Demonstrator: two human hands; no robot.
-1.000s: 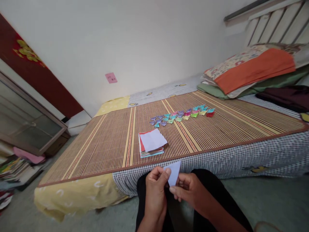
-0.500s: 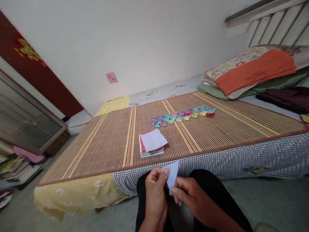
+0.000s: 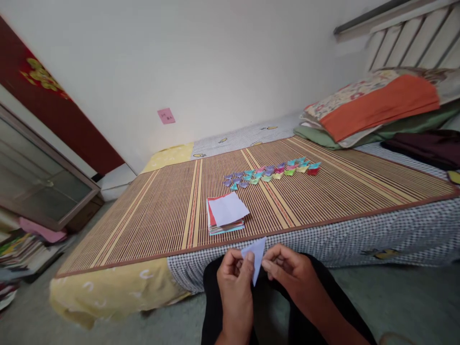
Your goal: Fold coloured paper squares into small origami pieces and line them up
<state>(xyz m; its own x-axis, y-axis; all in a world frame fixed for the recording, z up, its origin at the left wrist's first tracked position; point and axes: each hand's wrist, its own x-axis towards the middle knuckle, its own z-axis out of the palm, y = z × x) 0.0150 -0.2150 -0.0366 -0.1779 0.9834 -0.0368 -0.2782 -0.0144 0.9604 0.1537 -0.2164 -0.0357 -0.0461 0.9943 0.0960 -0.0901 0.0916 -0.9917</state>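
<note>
A small pale lavender sheet of folded paper (image 3: pixel 257 253), with a point at top and bottom, is held over my lap. My left hand (image 3: pixel 235 282) pinches its left part, thumb on the front and fingers behind. My right hand (image 3: pixel 291 268) is closed, its thumb and index fingertips together at the paper's right edge. How much of the paper they grip is hard to see. Ahead on the mat lies a stack of square paper (image 3: pixel 228 210), a pale lavender sheet on top. Beyond it sit several small folded paper pieces (image 3: pixel 268 173) in many colours, set in rows.
A striped bamboo mat (image 3: pixel 161 215) covers the bed, whose front edge has checked and yellow cloth (image 3: pixel 118 294). Pillows (image 3: pixel 381 105) and dark folded clothing (image 3: pixel 424 147) lie at the right. A pink note (image 3: pixel 166 116) is on the wall. A glass-fronted cabinet (image 3: pixel 39 167) stands at left.
My right hand has moved from the paper's lower corner up to its right edge. The left hand keeps its pinch, and the paper has turned slightly, showing narrower.
</note>
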